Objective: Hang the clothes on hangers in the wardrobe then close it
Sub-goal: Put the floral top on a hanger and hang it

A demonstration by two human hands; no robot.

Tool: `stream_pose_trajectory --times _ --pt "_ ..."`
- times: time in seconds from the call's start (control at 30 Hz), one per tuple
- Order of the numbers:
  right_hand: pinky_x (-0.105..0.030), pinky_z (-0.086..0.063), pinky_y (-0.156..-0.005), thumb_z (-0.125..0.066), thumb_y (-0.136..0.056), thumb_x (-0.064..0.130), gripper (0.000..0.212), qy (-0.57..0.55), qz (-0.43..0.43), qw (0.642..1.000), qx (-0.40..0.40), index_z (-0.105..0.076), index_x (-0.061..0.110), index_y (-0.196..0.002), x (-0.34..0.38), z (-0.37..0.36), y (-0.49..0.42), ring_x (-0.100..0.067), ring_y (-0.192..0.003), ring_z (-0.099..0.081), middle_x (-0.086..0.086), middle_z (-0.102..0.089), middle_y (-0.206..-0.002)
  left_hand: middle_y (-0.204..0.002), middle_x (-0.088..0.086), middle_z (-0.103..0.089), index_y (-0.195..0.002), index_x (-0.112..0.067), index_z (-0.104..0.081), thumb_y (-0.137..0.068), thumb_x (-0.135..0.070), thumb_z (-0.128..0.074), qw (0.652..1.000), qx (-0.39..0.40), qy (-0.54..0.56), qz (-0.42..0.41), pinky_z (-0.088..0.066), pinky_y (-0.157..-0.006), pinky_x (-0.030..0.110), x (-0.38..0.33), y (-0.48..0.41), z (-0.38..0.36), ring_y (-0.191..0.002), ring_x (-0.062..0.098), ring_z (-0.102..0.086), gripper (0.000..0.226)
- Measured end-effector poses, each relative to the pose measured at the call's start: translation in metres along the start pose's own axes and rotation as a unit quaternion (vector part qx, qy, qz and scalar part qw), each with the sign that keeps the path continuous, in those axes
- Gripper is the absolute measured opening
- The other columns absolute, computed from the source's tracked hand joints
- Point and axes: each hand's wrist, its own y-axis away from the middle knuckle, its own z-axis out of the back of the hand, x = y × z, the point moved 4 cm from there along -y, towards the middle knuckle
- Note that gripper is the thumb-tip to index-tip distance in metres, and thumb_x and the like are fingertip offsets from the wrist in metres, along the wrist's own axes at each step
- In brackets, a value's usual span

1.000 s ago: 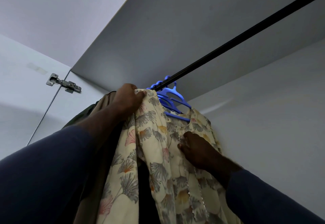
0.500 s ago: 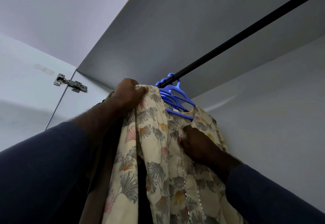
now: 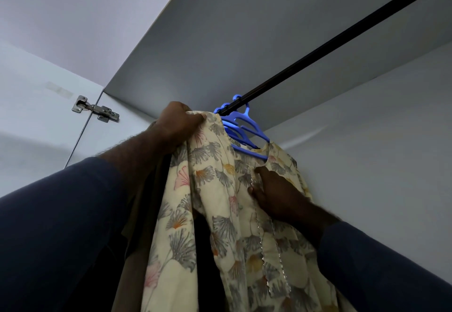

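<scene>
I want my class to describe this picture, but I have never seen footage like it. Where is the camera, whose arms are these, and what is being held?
No machine here: a person wears a camera on the head, so you look up along both sleeved arms into a wardrobe. The left hand grips the top of a cream floral garment; the right hand pinches its front below the neckline. The garment appears to sit on one of several blue hangers hooked over the black rail. A darker garment hangs behind the left arm. At far left is the door's metal hinge.
</scene>
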Motion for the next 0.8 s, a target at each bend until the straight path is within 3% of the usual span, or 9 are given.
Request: stream_pose_trajectory --times 0.07,0.33,0.37,0.43,0.5,0.6,0.67,0.73,0.8 --pt "-0.039 -0.045 -0.100 -0.048 -0.101 0.043 0.053 0.003 -0.003 1.000 0.010 -0.031 0.021 -0.146 -0.003 -0.003 0.003 -0.027 -0.122 -0.052 -0.011 -0.049 -0.140 -0.082 0.019 -0.069 -0.082 0.004 -0.067 -0.087 -0.020 -0.067 1.000 0.012 0.003 0.016 -0.055 -0.066 0.039 0.001 0.002 0.004 -0.068 0.027 -0.064 0.025" --pt "-0.040 -0.043 -0.102 -0.050 -0.100 0.041 0.053 0.019 0.016 0.999 0.026 -0.034 0.019 -0.145 -0.013 -0.019 0.041 -0.029 -0.123 -0.051 -0.011 -0.051 -0.138 -0.065 0.011 -0.054 -0.077 0.003 -0.062 -0.070 -0.010 -0.084 0.995 0.039 -0.064 0.062 -0.035 -0.038 0.018 0.008 0.020 0.028 -0.051 0.020 -0.048 0.026" --pt "-0.040 -0.043 -0.102 -0.051 -0.100 0.042 0.054 0.019 0.019 0.999 0.030 -0.034 0.020 -0.146 -0.014 -0.024 0.051 -0.029 -0.123 -0.052 -0.010 -0.052 -0.137 -0.070 0.012 -0.056 -0.082 0.004 -0.062 -0.070 -0.009 -0.083 0.993 0.026 -0.102 0.047 -0.040 -0.043 0.020 0.008 0.025 0.032 -0.056 0.022 -0.051 0.027" --pt "-0.039 -0.045 -0.099 -0.053 -0.099 0.041 0.054 0.013 0.033 0.999 0.033 -0.037 0.019 -0.145 -0.014 -0.032 0.072 -0.027 -0.120 -0.054 -0.008 -0.054 -0.134 -0.097 0.017 -0.059 -0.106 0.002 -0.059 -0.074 -0.011 -0.076 0.975 -0.020 -0.223 -0.015 -0.049 -0.070 0.033 0.002 0.038 0.039 -0.086 0.030 -0.058 0.039" --pt "-0.037 -0.047 -0.093 -0.057 -0.098 0.036 0.048 0.002 0.060 0.998 0.009 -0.045 0.017 -0.140 -0.014 -0.035 0.093 -0.026 -0.113 -0.058 -0.007 -0.061 -0.126 -0.122 0.020 -0.052 -0.123 -0.006 -0.051 -0.079 -0.016 -0.068 0.941 -0.044 -0.304 -0.139 -0.043 -0.092 0.045 -0.017 0.066 0.041 -0.112 0.037 -0.051 0.048" --pt "-0.035 -0.050 -0.081 -0.062 -0.096 0.032 0.036 -0.022 0.067 0.997 -0.024 -0.057 0.016 -0.128 -0.015 -0.037 0.127 -0.024 -0.097 -0.065 -0.005 -0.069 -0.107 -0.131 0.015 -0.053 -0.125 -0.014 -0.055 -0.081 -0.014 -0.064 0.871 0.079 -0.302 -0.381 -0.036 -0.099 0.044 -0.038 0.141 0.017 -0.119 0.034 -0.049 0.046" --pt "-0.035 -0.050 -0.080 -0.064 -0.095 0.032 0.033 -0.048 0.045 0.998 -0.018 -0.059 0.017 -0.124 -0.019 -0.042 0.148 -0.021 -0.093 -0.065 -0.002 -0.070 -0.101 -0.133 0.015 -0.055 -0.125 -0.016 -0.056 -0.073 -0.016 -0.066 0.757 0.218 -0.324 -0.524 -0.041 -0.099 0.052 -0.028 0.202 -0.007 -0.121 0.035 -0.052 0.053" --pt "-0.037 -0.051 -0.080 -0.064 -0.094 0.030 0.032 -0.070 0.021 0.997 0.008 -0.059 0.017 -0.123 -0.022 -0.050 0.169 -0.022 -0.091 -0.065 -0.001 -0.069 -0.098 -0.141 0.015 -0.051 -0.133 -0.022 -0.052 -0.068 -0.031 -0.068 0.632 0.310 -0.423 -0.570 -0.035 -0.105 0.059 0.004 0.252 -0.026 -0.132 0.037 -0.045 0.068" --pt "-0.035 -0.049 -0.079 -0.064 -0.094 0.028 0.032 -0.081 0.001 0.996 0.036 -0.058 0.015 -0.123 -0.024 -0.060 0.192 -0.023 -0.093 -0.065 -0.003 -0.069 -0.101 -0.140 0.013 -0.052 -0.134 -0.026 -0.055 -0.070 -0.036 -0.066 0.565 0.374 -0.469 -0.567 -0.027 -0.110 0.061 0.030 0.288 -0.035 -0.137 0.035 -0.041 0.065"
